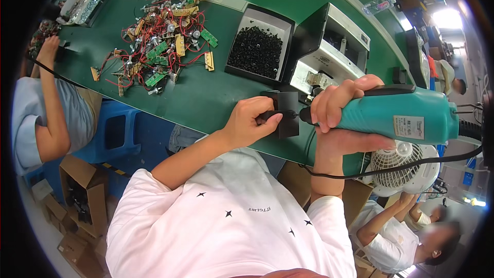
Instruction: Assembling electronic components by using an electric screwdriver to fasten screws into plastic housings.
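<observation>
Head view: I have the right hand's (337, 105) fingers wrapped round the teal driver (378, 113), rightward and nearer than the tray (267, 21); it looks hefty, best held by its barrel. The left hand's (248, 119) fingers pinch the black part (286, 129), just nearer than the tray; likely light, stiff, easiest by its edge.

A hand could pass over the bare strip of green table (203, 92) between the heap of wired parts (164, 41) and the left hand (250, 121). Farther back, a narrow lane ran between the heap and the tray of small black parts (266, 20). The metal machine (329, 56) stood just beside the tray, blocking its right side. The right hand (339, 108) and green power screwdriver (383, 116) obstructed the machine's front, and a black cord (442, 159) crossed below them.
</observation>
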A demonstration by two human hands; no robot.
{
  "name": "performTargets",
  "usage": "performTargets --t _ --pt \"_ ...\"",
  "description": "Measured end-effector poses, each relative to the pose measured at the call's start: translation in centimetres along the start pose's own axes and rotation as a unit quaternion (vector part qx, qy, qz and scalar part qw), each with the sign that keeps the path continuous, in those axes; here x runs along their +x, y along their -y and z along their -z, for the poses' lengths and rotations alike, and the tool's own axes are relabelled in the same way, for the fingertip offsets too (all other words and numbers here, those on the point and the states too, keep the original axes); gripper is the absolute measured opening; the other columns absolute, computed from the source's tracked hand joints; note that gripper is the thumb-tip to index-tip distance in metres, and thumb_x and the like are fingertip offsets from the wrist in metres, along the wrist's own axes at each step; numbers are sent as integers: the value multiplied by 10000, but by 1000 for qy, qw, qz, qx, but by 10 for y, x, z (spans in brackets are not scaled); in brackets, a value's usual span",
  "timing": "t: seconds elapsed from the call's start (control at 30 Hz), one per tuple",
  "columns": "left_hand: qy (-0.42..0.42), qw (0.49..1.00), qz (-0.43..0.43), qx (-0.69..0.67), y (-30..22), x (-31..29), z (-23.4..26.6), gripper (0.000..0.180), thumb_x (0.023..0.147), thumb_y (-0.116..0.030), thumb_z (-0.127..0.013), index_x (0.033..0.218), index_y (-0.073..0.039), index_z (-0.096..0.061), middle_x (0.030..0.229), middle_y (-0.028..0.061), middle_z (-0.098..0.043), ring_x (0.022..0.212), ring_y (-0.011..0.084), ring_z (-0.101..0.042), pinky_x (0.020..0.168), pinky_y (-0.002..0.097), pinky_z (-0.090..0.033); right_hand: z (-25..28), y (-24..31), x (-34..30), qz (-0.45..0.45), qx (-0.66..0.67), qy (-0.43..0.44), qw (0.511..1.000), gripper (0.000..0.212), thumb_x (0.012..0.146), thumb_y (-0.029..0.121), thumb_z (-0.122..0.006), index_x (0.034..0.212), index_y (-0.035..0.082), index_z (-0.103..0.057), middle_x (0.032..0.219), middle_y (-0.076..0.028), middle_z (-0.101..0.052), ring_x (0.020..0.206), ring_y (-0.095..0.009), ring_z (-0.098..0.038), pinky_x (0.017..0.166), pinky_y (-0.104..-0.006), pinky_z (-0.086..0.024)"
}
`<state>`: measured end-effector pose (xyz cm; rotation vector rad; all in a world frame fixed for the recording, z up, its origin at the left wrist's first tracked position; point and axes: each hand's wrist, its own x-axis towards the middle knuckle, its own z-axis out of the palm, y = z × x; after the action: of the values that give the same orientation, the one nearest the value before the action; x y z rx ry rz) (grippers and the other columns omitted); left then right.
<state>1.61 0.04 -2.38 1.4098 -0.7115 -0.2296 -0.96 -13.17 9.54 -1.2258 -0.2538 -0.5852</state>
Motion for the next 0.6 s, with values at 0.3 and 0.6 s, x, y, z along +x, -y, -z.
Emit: performTargets --t 0.3,0.6 --pt "15 998 -26 46 4 -3 2 218 691 -67 -684 745 -41 -475 663 29 -474 535 145 -390 484 257 -350 1 -4 -2 -3 10 -1 1000 883 613 893 -452 1012 105 -470 448 26 -423 322 -62 -324 303 -207 -306" --pt "-102 935 -179 289 -5 -5 -20 637 592 -221 -777 1081 -44 -408 1080 145 -480 841 266 -522 692 338 -472 5 25 6 60 118 -7 991 867 691 835 -468 1108 75 -482 479 31 -416 344 -67 -344 332 -216 -317"
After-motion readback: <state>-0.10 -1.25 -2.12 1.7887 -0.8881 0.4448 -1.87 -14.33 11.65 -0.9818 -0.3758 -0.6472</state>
